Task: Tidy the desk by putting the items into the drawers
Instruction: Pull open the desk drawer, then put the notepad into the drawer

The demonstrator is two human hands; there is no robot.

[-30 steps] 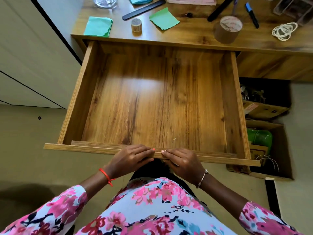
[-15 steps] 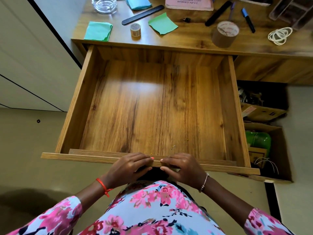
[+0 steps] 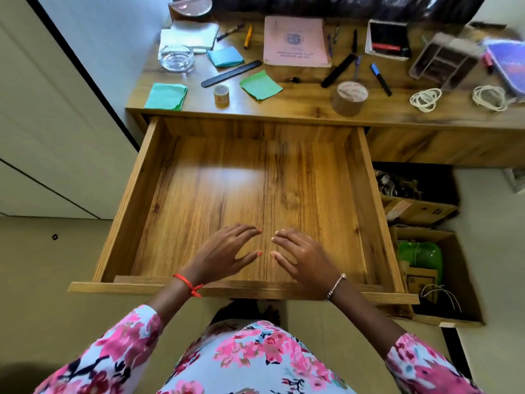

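Right now your desk (image 3: 312,109) spans the top of the view, and everything else can be placed from its front edge. Just below that edge the drawer (image 3: 136,200) stands pulled far out toward you, its wooden floor bare. Your left hand (image 3: 224,254) and right hand (image 3: 304,258) hang above the near part of that floor, palms down, fingers spread and gripping nothing, their fingertips close together but not touching. A red thread circles your left wrist and a thin bracelet your right.

Back on the desk, well behind the front edge, lies the pink booklet (image 3: 295,41). Right of it is a spiral notebook (image 3: 387,38), then a grey compartment tray (image 3: 446,59). Close to the front edge stands the brown tape roll (image 3: 349,98), with two white cord bundles (image 3: 426,99) farther right. Toward the left end you have a glass ashtray (image 3: 176,58), a teal paper square (image 3: 167,96) at the edge, a blue pad (image 3: 225,56), and a green sticky note (image 3: 260,85). A black ruler (image 3: 231,73) lies slanted between them, and a small tape roll (image 3: 221,95) stands near the edge. Behind the brown tape roll are a black pen (image 3: 338,71) and a blue-capped marker (image 3: 380,79).
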